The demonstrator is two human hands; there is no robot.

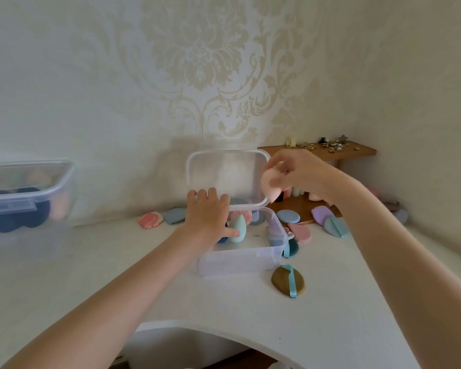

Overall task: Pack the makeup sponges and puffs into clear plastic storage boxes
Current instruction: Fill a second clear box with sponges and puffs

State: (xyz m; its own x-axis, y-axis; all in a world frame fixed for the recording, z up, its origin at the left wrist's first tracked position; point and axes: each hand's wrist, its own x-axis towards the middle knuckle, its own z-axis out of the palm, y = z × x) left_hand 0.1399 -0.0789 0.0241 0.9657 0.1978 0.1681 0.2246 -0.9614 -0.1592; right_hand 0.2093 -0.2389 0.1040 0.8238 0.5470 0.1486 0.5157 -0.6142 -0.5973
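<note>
A clear plastic box (240, 258) stands open in the middle of the white table, its lid (225, 177) tilted up behind it. My left hand (208, 214) rests on the box's back left rim, thumb touching a mint teardrop sponge (238, 228) inside. My right hand (301, 173) pinches a pale pink sponge (270, 186) in the air beside the lid's right edge. Several puffs lie around the box: an olive one with a blue ribbon (288, 282), a pink one (301, 233), a blue one (288, 216), a lilac one (321, 214).
A second clear box (24, 198) holding dark blue sponges stands at the far left. A marbled pink sponge (150, 220) and a blue puff (174, 216) lie by the wall. A small wooden shelf (328, 153) with trinkets stands at the back right. The table's front edge curves inward.
</note>
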